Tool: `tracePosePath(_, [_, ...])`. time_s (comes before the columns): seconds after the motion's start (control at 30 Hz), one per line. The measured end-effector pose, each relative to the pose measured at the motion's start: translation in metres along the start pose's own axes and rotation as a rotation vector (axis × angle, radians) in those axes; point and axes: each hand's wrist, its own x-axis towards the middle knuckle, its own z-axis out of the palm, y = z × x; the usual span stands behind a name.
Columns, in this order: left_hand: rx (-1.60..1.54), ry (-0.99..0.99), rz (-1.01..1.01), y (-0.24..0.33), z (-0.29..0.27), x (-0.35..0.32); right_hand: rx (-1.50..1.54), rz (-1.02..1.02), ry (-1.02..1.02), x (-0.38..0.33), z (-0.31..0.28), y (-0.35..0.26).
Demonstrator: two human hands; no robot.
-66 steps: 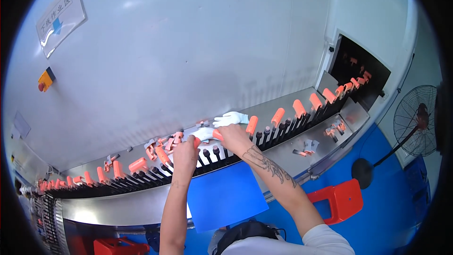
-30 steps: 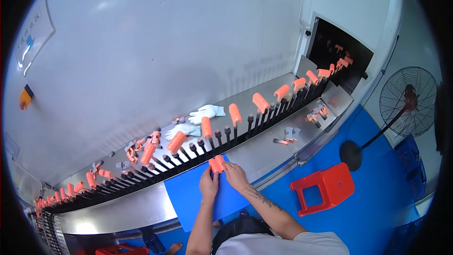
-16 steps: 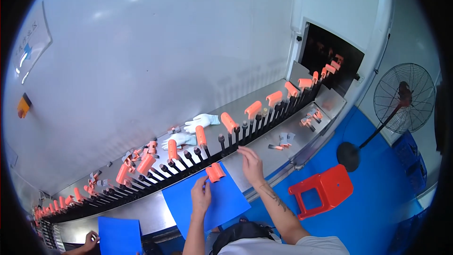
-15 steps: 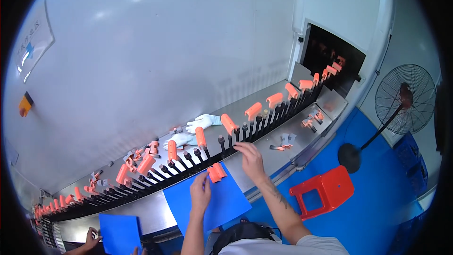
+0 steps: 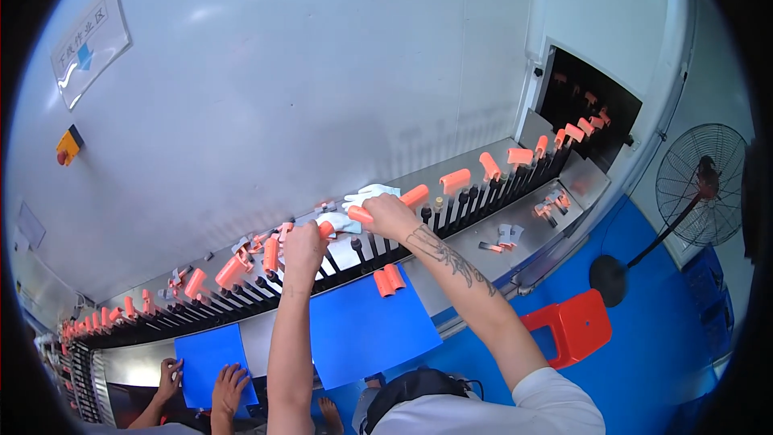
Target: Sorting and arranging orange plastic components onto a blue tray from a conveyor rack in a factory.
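My left hand [image 5: 303, 246] is closed around an orange tube [image 5: 325, 229] at the row of black pegs [image 5: 354, 248] on the conveyor. My right hand [image 5: 388, 215] grips another orange tube [image 5: 360, 214] just to the right, over the same pegs. Two orange tubes [image 5: 387, 279] lie side by side on the top edge of the blue board [image 5: 366, 327] below my hands. More orange tubes [image 5: 455, 180] sit on pegs further right, toward the dark opening [image 5: 586, 113].
White gloves [image 5: 368, 193] lie behind the pegs. Another person's hands [image 5: 229, 387] rest on a second blue board [image 5: 211, 357] at lower left. A red stool [image 5: 572, 326] and a standing fan [image 5: 699, 187] are on the blue floor at right. Small parts [image 5: 504, 234] lie on the steel ledge.
Both my hands rose from the blue board to the peg row and closed on orange tubes. Two tubes were left on the board. The tubes on the pegs shifted right.
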Motion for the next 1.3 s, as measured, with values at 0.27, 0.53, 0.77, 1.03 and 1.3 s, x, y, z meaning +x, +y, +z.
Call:
tracePosePath(0.27, [-0.663,0.305,-0.280,-0.113,-0.008,-0.055,0.935,0.253,0.235,-0.008,0.013,-0.008])
tracePosePath(0.53, [-0.520,-0.380,0.187,-0.022,0.131,-0.210,0.558,0.259,0.133,-0.205,0.173,-0.054])
tracePosePath(0.77, [-0.637,0.051,-0.258,0.033,0.178,-0.238,0.315,0.071,0.175,-0.244,0.156,-0.028])
tracePosePath(1.03, [-0.446,-0.034,-0.193,0.025,0.169,-0.184,0.184,0.051,0.136,-0.192,0.179,-0.021])
tracePosePath(1.3, [-0.404,-0.109,-0.145,0.018,0.176,-0.140,-0.085,0.015,0.175,-0.163,0.164,-0.018])
